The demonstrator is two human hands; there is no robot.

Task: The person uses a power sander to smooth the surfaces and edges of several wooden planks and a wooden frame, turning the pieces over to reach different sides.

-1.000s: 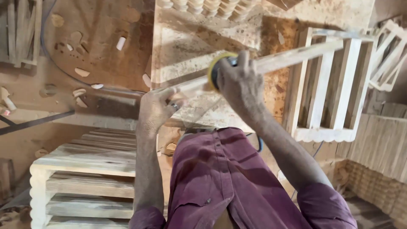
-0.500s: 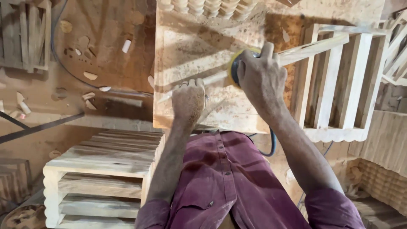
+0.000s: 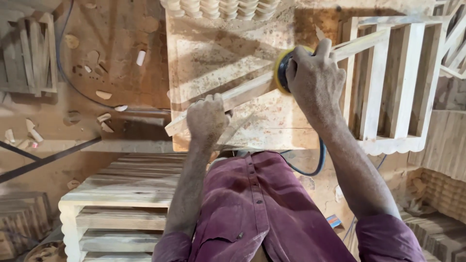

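A long, pale, square-edged wooden strip (image 3: 252,90) lies slanted across the dusty wooden counter (image 3: 213,53). The left hand (image 3: 208,118) has its fingers clenched around the strip's near end; the right hand (image 3: 315,80) has its fingers wrapped over a yellow-padded disc sander (image 3: 281,70) pressed against the strip.

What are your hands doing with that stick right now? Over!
Left hand gripping the long wooden slat near its end. Right hand pressing the yellow-padded sander against it. Slat lies across the dusty board; nothing blocking.
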